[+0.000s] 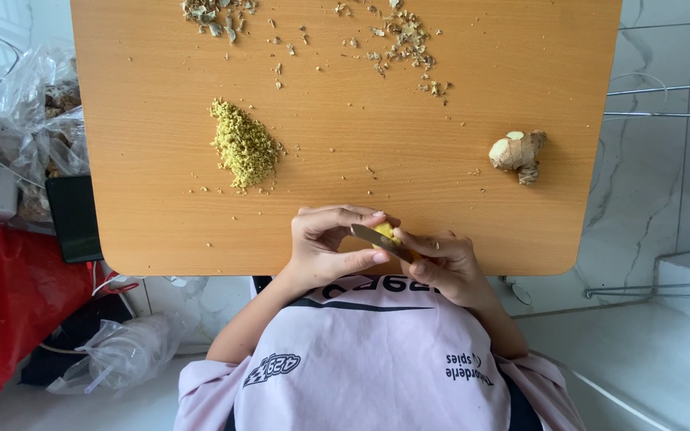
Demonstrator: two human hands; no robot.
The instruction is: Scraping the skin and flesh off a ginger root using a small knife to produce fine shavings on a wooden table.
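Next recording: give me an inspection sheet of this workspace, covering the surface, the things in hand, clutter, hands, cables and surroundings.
Surface: wooden table, light brown, dusted with small crumbs.
Things in hand: knife and a small yellow ginger piece, held together at the near edge.
Other things: pile of chopped ginger left of centre; whole ginger root at the right, one end cut.
Clutter: peel scraps along the far edge.
Hands: left hand grips the ginger piece; right hand grips the knife.
Cables: thin white cord below the table's left corner.
Surroundings: marble-pattern floor, clear plastic bags, red bag, metal rack.
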